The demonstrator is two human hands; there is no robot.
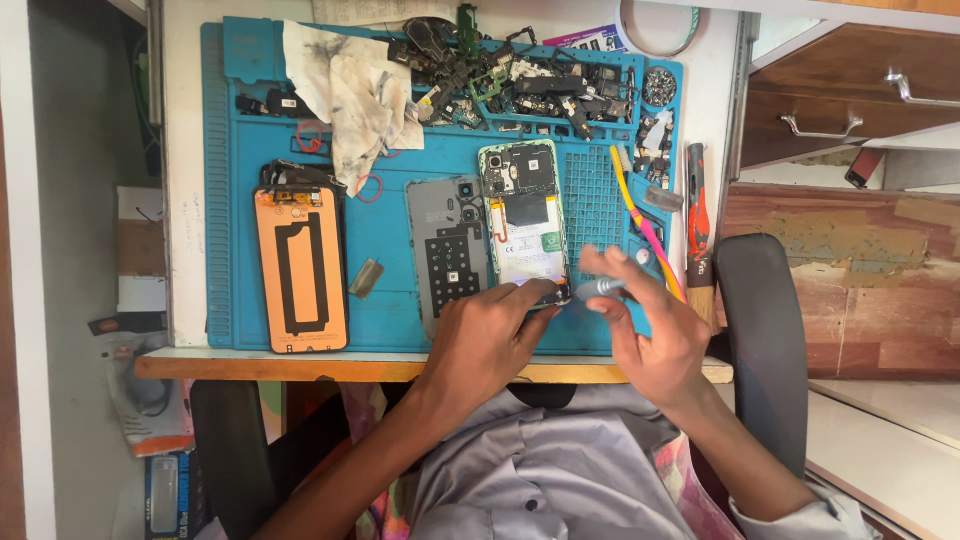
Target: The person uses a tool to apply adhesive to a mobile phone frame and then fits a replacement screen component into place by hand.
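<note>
Clearly two hands, left [490, 335] and right [650, 330], work one opened phone [524, 220].

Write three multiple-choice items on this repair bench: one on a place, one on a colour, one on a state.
1. Where does the grey back cover lie?
A. Left of the opened phone
B. On the chair
C. Under the cloth

2. What colour is the work mat?
A. Red
B. Blue
C. Black

3. How is the opened phone held?
A. Lifted clear of the mat
B. Untouched by either hand
C. Left hand on its lower end, right hand bringing a grey tool to it

Answers: 1 A, the cover lies beside the phone, on its left. 2 B, the mat under everything is blue. 3 C, the left fingers rest on the phone's bottom edge and the tool's tip points there.
</note>
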